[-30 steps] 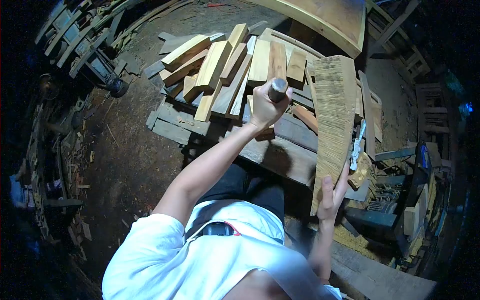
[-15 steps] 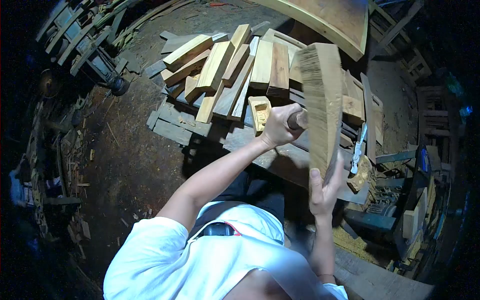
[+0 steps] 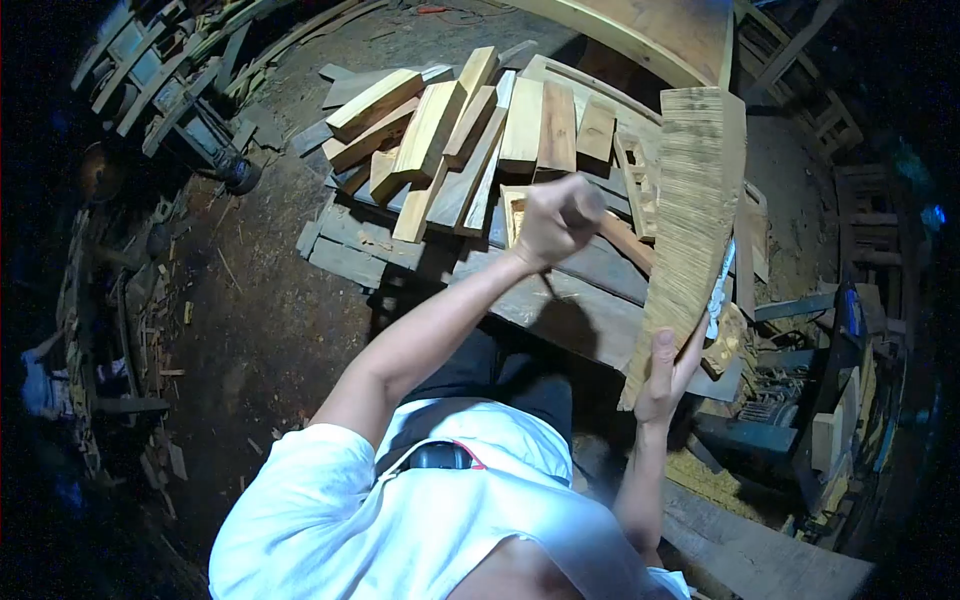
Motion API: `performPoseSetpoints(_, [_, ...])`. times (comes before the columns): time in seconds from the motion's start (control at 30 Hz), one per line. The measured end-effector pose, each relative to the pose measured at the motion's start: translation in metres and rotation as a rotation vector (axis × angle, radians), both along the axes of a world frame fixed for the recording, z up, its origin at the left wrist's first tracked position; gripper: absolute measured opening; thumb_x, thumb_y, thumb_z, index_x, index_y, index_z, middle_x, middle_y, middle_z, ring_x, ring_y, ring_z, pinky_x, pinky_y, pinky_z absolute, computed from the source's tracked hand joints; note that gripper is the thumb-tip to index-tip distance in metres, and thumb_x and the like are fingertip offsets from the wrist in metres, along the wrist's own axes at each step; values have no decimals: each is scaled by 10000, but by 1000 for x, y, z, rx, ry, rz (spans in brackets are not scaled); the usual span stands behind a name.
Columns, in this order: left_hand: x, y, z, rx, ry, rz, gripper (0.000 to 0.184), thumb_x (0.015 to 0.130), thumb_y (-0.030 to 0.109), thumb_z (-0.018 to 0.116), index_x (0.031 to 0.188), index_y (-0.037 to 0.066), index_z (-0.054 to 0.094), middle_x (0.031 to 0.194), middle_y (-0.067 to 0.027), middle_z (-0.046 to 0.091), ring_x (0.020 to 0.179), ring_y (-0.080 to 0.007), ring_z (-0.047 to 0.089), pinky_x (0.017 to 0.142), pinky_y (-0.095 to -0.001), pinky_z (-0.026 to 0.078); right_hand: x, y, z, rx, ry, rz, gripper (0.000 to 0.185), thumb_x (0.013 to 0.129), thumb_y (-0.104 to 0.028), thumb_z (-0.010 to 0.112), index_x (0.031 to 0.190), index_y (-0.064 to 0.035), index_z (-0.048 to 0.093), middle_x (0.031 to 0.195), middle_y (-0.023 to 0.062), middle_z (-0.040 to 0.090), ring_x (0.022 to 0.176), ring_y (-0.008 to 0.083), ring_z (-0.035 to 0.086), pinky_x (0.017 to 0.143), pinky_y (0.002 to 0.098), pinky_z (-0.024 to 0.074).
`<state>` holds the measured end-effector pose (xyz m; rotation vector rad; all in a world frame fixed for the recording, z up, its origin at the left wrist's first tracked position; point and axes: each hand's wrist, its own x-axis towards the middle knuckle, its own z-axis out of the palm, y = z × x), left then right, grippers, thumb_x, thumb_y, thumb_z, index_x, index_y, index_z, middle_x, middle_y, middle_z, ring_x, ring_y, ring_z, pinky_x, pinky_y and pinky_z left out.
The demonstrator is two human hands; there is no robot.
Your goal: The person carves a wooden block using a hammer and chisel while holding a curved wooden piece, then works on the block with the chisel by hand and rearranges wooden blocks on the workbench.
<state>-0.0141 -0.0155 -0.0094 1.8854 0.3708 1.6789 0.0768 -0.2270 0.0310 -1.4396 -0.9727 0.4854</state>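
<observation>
My right hand (image 3: 665, 385) grips the lower end of a thick, slightly curved wooden board (image 3: 695, 190), thumb on its rough-sawn, striped face and the other fingers behind it. The board stands tilted up over the right side of the bench. My left hand (image 3: 555, 225) is closed around a round, brown wooden handle (image 3: 582, 212), its end facing the board but apart from it. Most of that tool is hidden in the fist, so its kind does not show. A hollowed wooden block (image 3: 514, 205) lies partly hidden behind my left hand.
Several cut wooden blocks (image 3: 428, 130) are piled on the low bench (image 3: 560, 315). A slotted wood piece (image 3: 637, 185) lies behind the board. At right are a blue-white tool (image 3: 717, 300) and a dark machine (image 3: 745, 435). A large wooden panel (image 3: 640, 25) rises at the back.
The board has moved right and turned, so its striped face shows more fully. My left hand has shifted slightly left, and the gap between its handle and the board has widened.
</observation>
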Motion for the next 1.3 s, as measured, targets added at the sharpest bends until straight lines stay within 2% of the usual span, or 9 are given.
performPoseSetpoints(0.27, [-15, 34, 25, -359, -46, 35, 218, 790, 133, 680, 688, 26, 520, 549, -32, 497, 501, -90, 464, 472, -273, 381, -2, -6, 0, -63, 44, 4, 719, 948, -354, 492, 1423, 92, 190, 1402, 205, 336, 1274, 250, 351, 1080, 348, 237])
performPoseSetpoints(0.33, [-15, 31, 23, -317, -43, 34, 211, 791, 124, 672, 689, 23, 517, 541, -28, 487, 497, -91, 459, 469, -268, 370, -6, -3, 4, 8, -17, -39, 562, 921, -341, 539, 1277, 65, 379, 1137, 150, 516, 1048, 206, 491, 936, 324, 368])
performPoseSetpoints(0.67, [-10, 11, 10, -276, 17, 15, 177, 793, 124, 673, 714, 15, 558, 562, -27, 547, 513, -64, 498, 474, -250, 393, 2, -6, 9, -14, -52, -25, 620, 905, -375, 547, 1310, 56, 364, 1179, 158, 498, 1088, 222, 477, 965, 345, 351])
performPoseSetpoints(0.73, [-10, 3, 10, -228, 77, -27, 156, 712, 102, 707, 763, 15, 589, 633, -93, 604, 576, -160, 617, 552, -278, 474, 5, -11, 16, 15, -133, -96, 614, 951, -330, 467, 1399, 49, 284, 1345, 171, 404, 1218, 242, 404, 1055, 338, 268])
performPoseSetpoints(0.8, [-3, -6, 7, -106, 84, -23, 209, 773, 119, 702, 681, 35, 533, 547, -61, 515, 487, -128, 508, 479, -270, 406, 10, -22, -3, 144, 95, -281, 524, 946, -406, 451, 1267, 6, 411, 1181, 133, 508, 1070, 205, 502, 938, 325, 400])
performPoseSetpoints(0.87, [0, -11, -1, -13, 133, -21, 176, 702, 97, 727, 703, 37, 562, 600, -107, 561, 537, -226, 598, 515, -298, 452, 28, -30, 8, 153, 280, 204, 556, 938, -450, 441, 1268, -2, 422, 1141, 139, 536, 1007, 230, 548, 861, 330, 458])
performPoseSetpoints(0.97, [0, -22, -5, -14, 198, -49, 261, 628, 150, 743, 797, 36, 581, 723, -139, 609, 666, -319, 629, 590, -356, 501, -15, 3, 29, 10, -227, 4, 618, 881, -380, 542, 1312, 39, 399, 1197, 167, 528, 1080, 273, 528, 926, 363, 419])
performPoseSetpoints(1.03, [2, -22, -17, 34, 173, -73, 264, 625, 150, 745, 802, 39, 584, 724, -139, 608, 668, -319, 629, 590, -355, 501, -9, 11, 29, -83, -456, 135, 657, 846, -334, 615, 1326, 53, 387, 1237, 185, 516, 1152, 263, 496, 987, 376, 379])
performPoseSetpoints(1.3, [-5, -26, -24, 82, 181, -52, 242, 612, 134, 730, 750, 51, 550, 669, -122, 565, 619, -315, 602, 532, -359, 480, -26, 7, 24, 23, -198, 92, 713, 828, -384, 602, 1318, 73, 360, 1204, 209, 514, 1104, 287, 527, 958, 387, 404])
